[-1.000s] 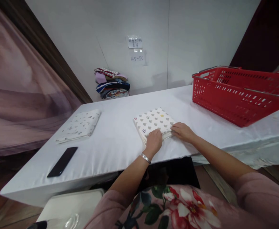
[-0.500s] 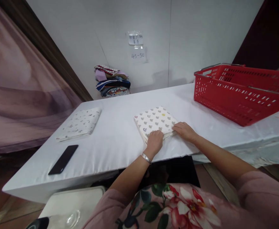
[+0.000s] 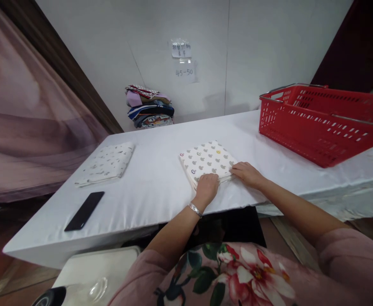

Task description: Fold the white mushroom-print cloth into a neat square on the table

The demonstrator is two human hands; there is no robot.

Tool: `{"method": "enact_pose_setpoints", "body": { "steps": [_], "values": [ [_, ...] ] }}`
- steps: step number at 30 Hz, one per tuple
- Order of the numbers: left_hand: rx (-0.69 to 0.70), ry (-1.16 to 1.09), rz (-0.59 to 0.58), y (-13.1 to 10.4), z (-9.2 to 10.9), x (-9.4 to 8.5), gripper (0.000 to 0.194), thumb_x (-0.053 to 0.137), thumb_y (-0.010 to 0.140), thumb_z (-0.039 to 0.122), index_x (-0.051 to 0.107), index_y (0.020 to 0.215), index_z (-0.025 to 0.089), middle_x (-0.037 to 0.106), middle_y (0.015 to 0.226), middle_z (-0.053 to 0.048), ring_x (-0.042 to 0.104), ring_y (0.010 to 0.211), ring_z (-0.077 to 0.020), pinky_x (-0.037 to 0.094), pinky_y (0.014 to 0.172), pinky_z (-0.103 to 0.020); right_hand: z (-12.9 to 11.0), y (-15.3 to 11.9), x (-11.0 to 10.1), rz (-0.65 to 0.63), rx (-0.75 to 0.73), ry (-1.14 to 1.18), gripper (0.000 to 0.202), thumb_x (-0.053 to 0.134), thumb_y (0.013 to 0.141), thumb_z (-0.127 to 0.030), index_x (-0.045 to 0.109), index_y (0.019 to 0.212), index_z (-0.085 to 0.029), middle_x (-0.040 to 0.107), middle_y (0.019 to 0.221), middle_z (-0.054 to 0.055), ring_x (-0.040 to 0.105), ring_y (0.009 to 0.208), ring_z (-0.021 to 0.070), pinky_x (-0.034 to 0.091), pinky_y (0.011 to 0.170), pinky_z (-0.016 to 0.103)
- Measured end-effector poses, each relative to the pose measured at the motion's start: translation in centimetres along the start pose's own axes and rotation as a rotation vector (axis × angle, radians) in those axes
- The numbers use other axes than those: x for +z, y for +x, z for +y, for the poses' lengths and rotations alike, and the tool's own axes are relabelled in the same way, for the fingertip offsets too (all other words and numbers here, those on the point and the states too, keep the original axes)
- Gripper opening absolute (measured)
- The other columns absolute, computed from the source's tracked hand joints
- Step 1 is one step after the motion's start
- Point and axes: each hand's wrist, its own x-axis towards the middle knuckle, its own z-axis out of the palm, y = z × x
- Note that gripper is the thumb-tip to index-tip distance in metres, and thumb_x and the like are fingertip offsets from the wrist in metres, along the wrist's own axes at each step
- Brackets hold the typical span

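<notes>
The cloth (image 3: 207, 158), folded and white with small grey shapes, is lying flat near the front edge of the table (image 3: 154, 170), at twelve o'clock from the person. The left hand (image 3: 207, 187) is bending its fingers over the cloth's near edge at six o'clock; the right hand (image 3: 247, 174) is touching the near right corner at about four o'clock. On both hands the fingers are lying close together, but I cannot tell whether they are pinching the layers. Counting from the cloth, a second cloth (image 3: 107, 163) is lying at nine o'clock, folded too, and a phone (image 3: 85, 211) at eight. A red basket (image 3: 314, 132) is standing at two o'clock. A pile of fabric (image 3: 150, 109) is sitting between ten and eleven near the wall (image 3: 263, 46), where two notes (image 3: 185, 72) are hanging just before twelve.
</notes>
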Motion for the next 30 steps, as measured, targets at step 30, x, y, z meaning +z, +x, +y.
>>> {"method": "enact_pose_setpoints", "body": {
  "steps": [30],
  "values": [
    [-0.314,-0.25,-0.053,1.7,-0.3,-1.6,0.021,0.046,0.091,0.024,0.059,0.108,0.023,0.069,0.102,-0.003,0.063,0.094,-0.0185,0.046,0.08,-0.03,-0.4,1.2,-0.4,-0.077,-0.002,-0.028,0.023,0.049,0.087,-0.015,0.064,0.103,-0.021,0.063,0.1,0.008,0.052,0.091,0.0203,0.032,0.073,0.03]
  ]
}}
